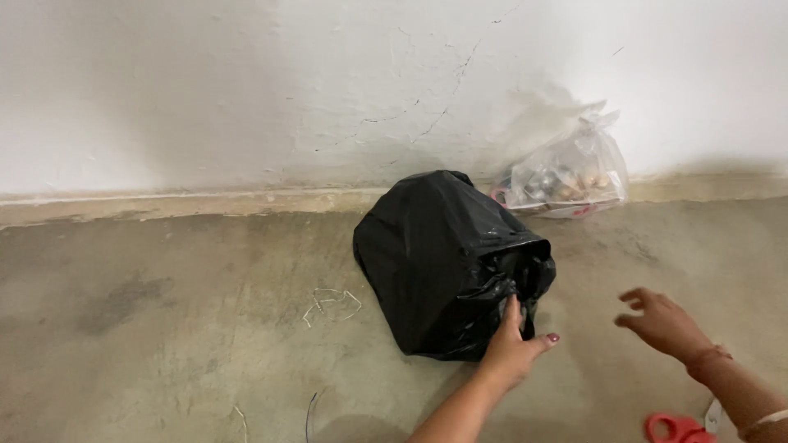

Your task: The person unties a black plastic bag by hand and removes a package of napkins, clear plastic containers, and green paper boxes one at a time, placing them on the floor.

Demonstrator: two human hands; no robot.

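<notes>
A full black plastic bag (439, 254) lies on its side on the concrete floor, its gathered neck pointing toward me. My left hand (513, 344) reaches in from below and touches the bag at that bunched neck, fingers on the plastic and thumb spread. Whether it grips the plastic I cannot tell. My right hand (661, 321) hovers to the right of the bag, apart from it, fingers loosely curled and empty. It wears a thin bracelet at the wrist.
A clear plastic bag (570, 176) with small items inside sits against the white wall behind the black bag. Red scissor handles (677, 428) lie at the bottom right by my right forearm. Bits of thin clear strip (328, 303) lie on the floor to the left.
</notes>
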